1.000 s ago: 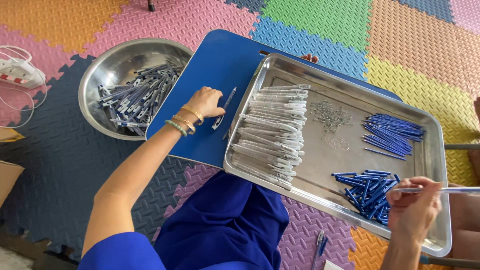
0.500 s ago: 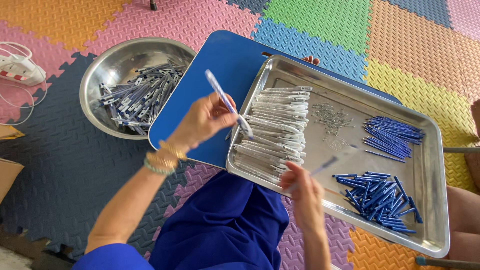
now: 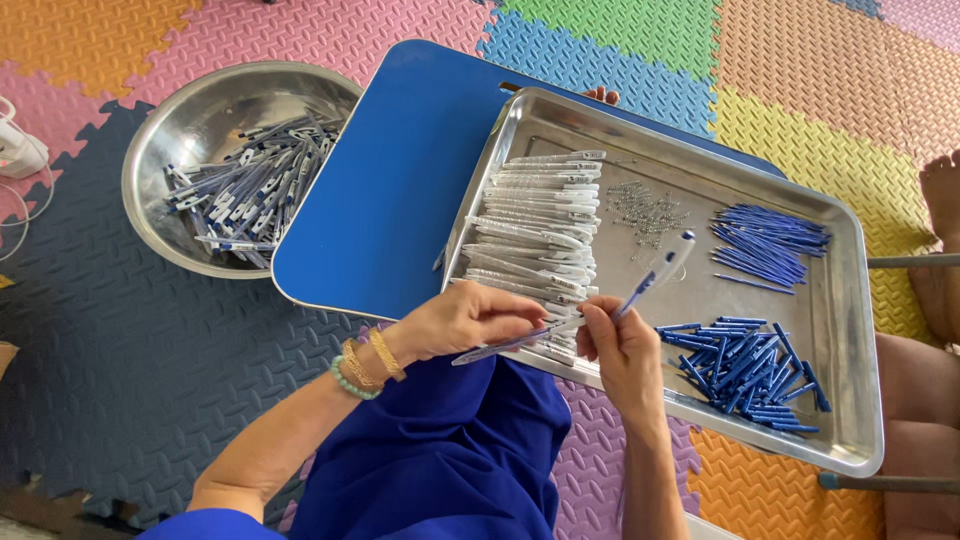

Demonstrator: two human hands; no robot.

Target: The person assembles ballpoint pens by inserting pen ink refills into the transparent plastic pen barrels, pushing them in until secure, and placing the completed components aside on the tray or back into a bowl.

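Observation:
My left hand point(image 3: 455, 322), with bracelets at the wrist, pinches a clear pen barrel point(image 3: 500, 346) that lies almost level over the tray's near edge. My right hand point(image 3: 620, 350) holds a pen part with a blue refill and a white end point(image 3: 655, 273), tilted up to the right. The two hands meet at the fingertips. Under them is a steel tray point(image 3: 850, 330) with a stack of clear barrels point(image 3: 535, 225), a small heap of metal springs point(image 3: 645, 208), thin blue refills point(image 3: 770, 240) and blue pen pieces point(image 3: 745, 365).
A blue board point(image 3: 390, 190) lies under the tray's left side. A steel bowl point(image 3: 170, 140) of assembled pens stands at the left. Coloured foam mats cover the floor. Another person's foot point(image 3: 940, 190) and leg show at the right edge.
My left hand came down from the board with a barrel to the tray's near edge. My right hand moved left from the blue pieces and now meets it, holding a refill part.

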